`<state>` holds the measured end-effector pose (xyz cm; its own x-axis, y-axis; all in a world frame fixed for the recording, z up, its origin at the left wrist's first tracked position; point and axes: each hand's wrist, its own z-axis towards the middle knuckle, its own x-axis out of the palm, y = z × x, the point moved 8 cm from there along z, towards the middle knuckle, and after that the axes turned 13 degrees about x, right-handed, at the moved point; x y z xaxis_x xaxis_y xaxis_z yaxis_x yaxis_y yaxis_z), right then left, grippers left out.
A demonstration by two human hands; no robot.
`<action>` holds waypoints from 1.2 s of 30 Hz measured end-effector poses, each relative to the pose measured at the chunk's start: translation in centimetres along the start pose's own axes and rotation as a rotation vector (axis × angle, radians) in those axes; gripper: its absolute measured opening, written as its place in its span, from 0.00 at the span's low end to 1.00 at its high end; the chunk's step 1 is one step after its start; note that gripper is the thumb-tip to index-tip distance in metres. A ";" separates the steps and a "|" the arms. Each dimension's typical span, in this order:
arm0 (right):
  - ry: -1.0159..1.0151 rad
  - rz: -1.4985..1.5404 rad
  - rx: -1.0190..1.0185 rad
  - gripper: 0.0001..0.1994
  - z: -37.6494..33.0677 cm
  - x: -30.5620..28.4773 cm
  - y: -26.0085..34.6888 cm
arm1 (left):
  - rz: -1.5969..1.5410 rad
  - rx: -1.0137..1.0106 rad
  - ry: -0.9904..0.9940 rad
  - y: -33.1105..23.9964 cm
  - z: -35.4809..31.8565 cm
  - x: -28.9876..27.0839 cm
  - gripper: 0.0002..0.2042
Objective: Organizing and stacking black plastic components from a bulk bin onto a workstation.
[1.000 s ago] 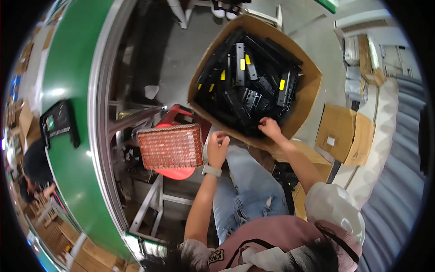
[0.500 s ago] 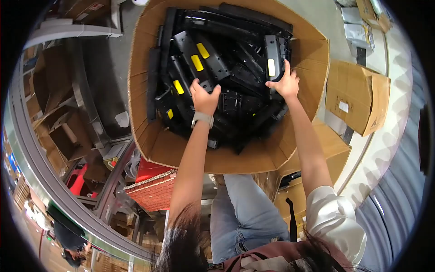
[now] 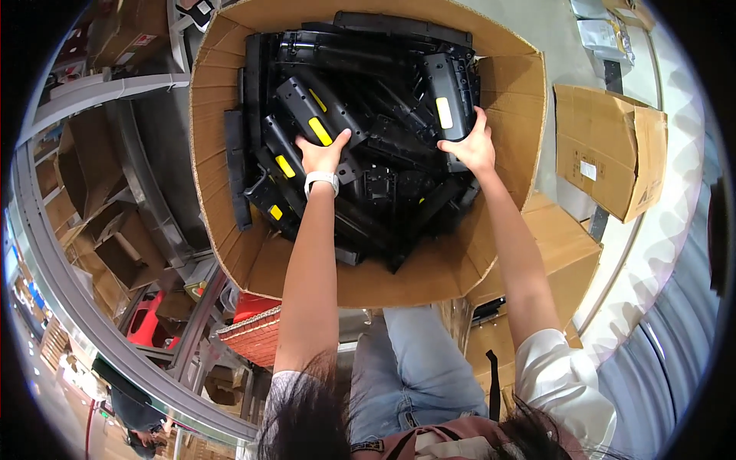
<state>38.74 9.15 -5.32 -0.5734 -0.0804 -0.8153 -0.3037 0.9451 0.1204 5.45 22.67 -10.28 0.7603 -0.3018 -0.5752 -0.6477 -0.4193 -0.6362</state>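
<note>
Head view, quickly:
Box: large cardboard box (image 3: 230, 192), filled with black plastic parts.
Left hand (image 3: 322, 156): curled on a black part with yellow label (image 3: 314, 115), toward the box's left wall.
Right hand (image 3: 471, 146): closed around another yellow-labelled black part (image 3: 445, 96), by the right wall.
Beside: smaller carton (image 3: 609, 153), right of the box.

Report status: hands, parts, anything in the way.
Left hand gripping a black part with yellow label. Right hand on another black part. Both inside the cardboard box, parts piled and tangled.
</note>
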 end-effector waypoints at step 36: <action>0.550 0.649 -0.107 0.39 -17.1 0.5 -8.2 | -0.123 -0.362 -0.012 8.5 -21.7 4.1 0.57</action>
<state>27.88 -4.04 2.98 -0.9376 0.2978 -0.1793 0.1579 0.8245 0.5434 4.15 -0.77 -6.90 0.8294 -0.2211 -0.5130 -0.4904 -0.7279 -0.4792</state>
